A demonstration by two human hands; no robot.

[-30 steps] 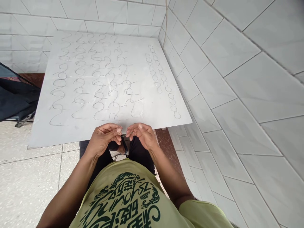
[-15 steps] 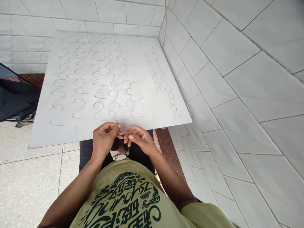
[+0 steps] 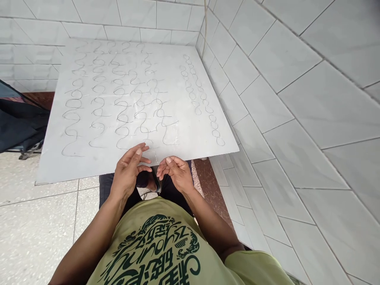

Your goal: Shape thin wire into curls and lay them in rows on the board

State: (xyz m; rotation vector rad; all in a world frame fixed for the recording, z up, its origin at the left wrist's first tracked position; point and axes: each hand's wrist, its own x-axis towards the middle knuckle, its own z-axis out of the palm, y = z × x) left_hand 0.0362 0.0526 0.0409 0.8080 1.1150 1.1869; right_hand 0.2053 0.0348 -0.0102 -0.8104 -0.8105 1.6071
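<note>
A white board (image 3: 190, 130) lies in front of me, covered with rows of bent thin wire squiggles (image 3: 124, 107) and a chain of small wire loops (image 3: 204, 103) along its right side. My left hand (image 3: 127, 172) reaches over the board's near edge with its fingers stretched out, fingertips at the nearest wire squiggle (image 3: 147, 141). My right hand (image 3: 175, 172) hovers just below the edge beside it, fingers curled in towards the thumb. A faint thin wire end (image 3: 156, 157) shows above those fingertips; whether they grip it I cannot tell.
White tiled walls (image 3: 282, 99) rise behind and to the right of the board. A dark bag or cloth on a frame (image 3: 18, 122) stands at the left. Speckled floor (image 3: 35, 229) lies below the board's left corner. My green printed shirt (image 3: 160, 249) fills the bottom.
Both hands were pinching a wire between them. The left hand has since lifted towards the board and spread its fingers; the right hand stayed curled just below the edge.
</note>
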